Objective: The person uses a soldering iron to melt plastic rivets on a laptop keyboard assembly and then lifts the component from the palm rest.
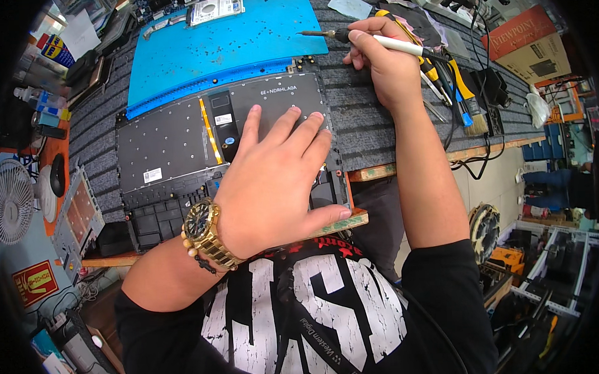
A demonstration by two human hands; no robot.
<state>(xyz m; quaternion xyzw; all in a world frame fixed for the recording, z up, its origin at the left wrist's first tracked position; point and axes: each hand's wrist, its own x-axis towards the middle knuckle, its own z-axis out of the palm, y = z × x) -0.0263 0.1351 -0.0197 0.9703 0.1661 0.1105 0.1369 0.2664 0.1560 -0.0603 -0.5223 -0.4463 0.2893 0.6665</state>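
My left hand [272, 171] lies flat with its fingers spread on a dark laptop top case [163, 142], turned underside up near the bench's front edge. It covers the panel's lower right area. A black strip [223, 127] and a yellow ribbon cable [210, 131] run down the panel beside my fingers. My right hand [394, 68] is closed round a soldering iron [398, 45] with a white handle, held above the bench. The iron's dark tip points left, over the right edge of a blue mat [261, 46] and apart from the panel.
Brushes [466, 99], screwdrivers and cables lie right of my right forearm. A hard drive [215, 10] rests on the mat's far part, among scattered dark specks. Bottles [36, 98] and a white fan [13, 200] stand left. A cardboard box [529, 44] is at the right.
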